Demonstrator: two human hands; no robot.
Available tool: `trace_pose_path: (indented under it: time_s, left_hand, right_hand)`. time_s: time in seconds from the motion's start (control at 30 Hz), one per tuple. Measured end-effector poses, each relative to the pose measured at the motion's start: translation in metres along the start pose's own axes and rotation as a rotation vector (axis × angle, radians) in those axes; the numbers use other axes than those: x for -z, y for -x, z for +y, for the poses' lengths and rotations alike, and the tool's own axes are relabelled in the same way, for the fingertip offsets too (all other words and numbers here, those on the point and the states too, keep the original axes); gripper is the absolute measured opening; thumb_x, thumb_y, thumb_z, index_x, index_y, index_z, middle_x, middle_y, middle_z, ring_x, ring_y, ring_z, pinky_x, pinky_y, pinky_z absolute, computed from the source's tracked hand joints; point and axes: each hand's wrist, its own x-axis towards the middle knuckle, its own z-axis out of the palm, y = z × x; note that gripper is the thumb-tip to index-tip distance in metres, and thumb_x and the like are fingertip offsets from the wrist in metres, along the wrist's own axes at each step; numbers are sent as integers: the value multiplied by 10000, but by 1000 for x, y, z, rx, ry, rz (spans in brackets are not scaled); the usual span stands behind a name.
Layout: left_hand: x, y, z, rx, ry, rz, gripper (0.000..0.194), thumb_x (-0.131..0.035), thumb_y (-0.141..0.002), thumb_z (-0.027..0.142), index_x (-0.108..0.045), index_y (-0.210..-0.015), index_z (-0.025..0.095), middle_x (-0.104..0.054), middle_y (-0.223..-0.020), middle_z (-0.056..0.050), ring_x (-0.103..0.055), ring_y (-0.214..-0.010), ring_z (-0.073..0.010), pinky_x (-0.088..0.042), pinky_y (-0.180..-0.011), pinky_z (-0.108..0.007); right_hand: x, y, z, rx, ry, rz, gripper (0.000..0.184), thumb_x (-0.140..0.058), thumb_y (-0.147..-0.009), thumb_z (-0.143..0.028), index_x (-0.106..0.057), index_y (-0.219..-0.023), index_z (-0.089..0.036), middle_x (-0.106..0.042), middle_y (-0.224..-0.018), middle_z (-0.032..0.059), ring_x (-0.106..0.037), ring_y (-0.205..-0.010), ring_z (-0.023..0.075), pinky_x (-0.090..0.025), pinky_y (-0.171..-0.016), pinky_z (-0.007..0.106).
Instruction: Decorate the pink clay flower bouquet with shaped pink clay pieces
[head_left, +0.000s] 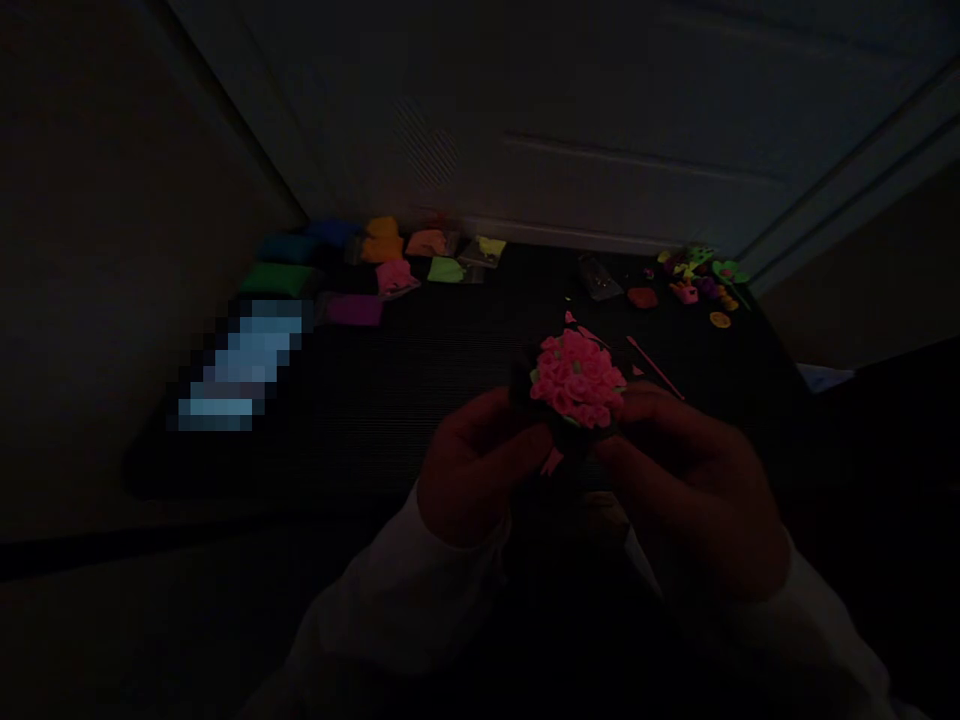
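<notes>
In dim light, a bouquet of pink clay flowers [576,378] with bits of green at its edge is held up over the dark table. My left hand [480,460] grips its left side, thumb in front, against a dark wrapping. From the right, my right hand [690,480] closes its fingers and thumb on the bouquet's other side. A pink ribbon-like piece [553,461] hangs below, near my left thumb. Behind the bouquet lie a thin pink stick tool [655,367] and small pink scraps [570,317]. Most of the wrapping is too dark to make out.
Packets of coloured clay, among them a green one [277,279] and a purple one [356,310], line the dark table's [420,350] back left. A blurred lit screen [247,365] lies at left. Small clay figures [701,278] sit back right, beside a red lump [642,297].
</notes>
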Motion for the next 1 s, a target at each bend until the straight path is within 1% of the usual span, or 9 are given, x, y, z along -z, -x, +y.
trace_pose_path:
  time_s: [0.07, 0.13, 0.3, 0.43, 0.6, 0.77, 0.83, 0.97, 1.0]
  left_hand:
    - [0, -1, -2, -9, -8, 23, 169, -704, -555, 186, -666, -718, 210, -632, -582, 26, -539, -480, -102, -417, -508, -232]
    - [1, -1, -3, -24, -1, 48, 172, -709, -549, 186, -664, -713, 212, -641, -608, 24, -552, -505, -104, -424, -521, -230]
    - [0, -2, -2, -29, -3, 30, 173, -715, -535, 177, -665, -698, 205, -629, -574, 26, -531, -472, -90, -410, -486, -214]
    - [-1, -2, -1, -11, -8, 52, 142, -706, -538, 156, -659, -667, 193, -621, -559, 29, -529, -481, -91, -409, -492, -212]
    - [-1, -2, -3, 13, 64, 56, 158, -663, -573, 129, -659, -708, 211, -649, -646, 28, -566, -562, -108, -437, -562, -227]
    - [-3, -3, 0, 51, 54, 88, 158, -631, -586, 81, -656, -688, 198, -665, -682, 17, -600, -674, -143, -453, -666, -248]
    - [-3, -4, 2, 62, 61, 69, 161, -623, -593, 65, -653, -684, 195, -666, -678, 22, -606, -689, -142, -455, -693, -250]
    - [3, -6, 0, 155, 138, -17, 180, -639, -572, 48, -645, -682, 190, -676, -722, 26, -616, -720, -141, -467, -730, -263]
    - [5, -6, -1, 130, 167, -3, 159, -637, -588, 81, -644, -700, 194, -677, -731, 22, -617, -722, -142, -469, -731, -269]
  right_hand:
    - [-1, 0, 1, -5, -2, 10, 90, -574, -735, -201, -594, -806, -252, -594, -878, -16, -568, -821, 135, -439, -772, 296]
    - [-1, -1, 1, -6, 4, 17, 90, -576, -730, -207, -601, -806, -249, -594, -884, -1, -564, -832, 152, -441, -768, 314]
    - [-2, -1, 3, -1, -6, 26, 100, -583, -720, -213, -614, -805, -257, -598, -883, 3, -561, -838, 163, -445, -759, 326]
    - [-2, -2, 4, -6, -16, 17, 82, -584, -722, -228, -617, -793, -254, -599, -868, 5, -566, -817, 163, -455, -741, 326]
    - [-2, -2, 4, -5, -5, 14, 78, -580, -728, -219, -613, -787, -255, -600, -857, -6, -569, -796, 146, -458, -731, 304]
    - [-1, -2, 4, -14, 20, 13, 61, -572, -731, -231, -607, -781, -239, -594, -875, 9, -564, -808, 155, -463, -726, 313]
    - [-1, -2, 4, -8, 31, 17, 44, -576, -728, -236, -602, -763, -234, -593, -870, 11, -563, -809, 156, -465, -720, 309]
    - [3, -4, 7, -1, 50, 0, 28, -569, -729, -236, -589, -746, -225, -594, -865, 10, -564, -812, 152, -455, -729, 295]
    - [7, -5, 9, -4, 73, -3, 30, -567, -728, -239, -587, -742, -222, -593, -862, 10, -563, -818, 154, -451, -735, 294]
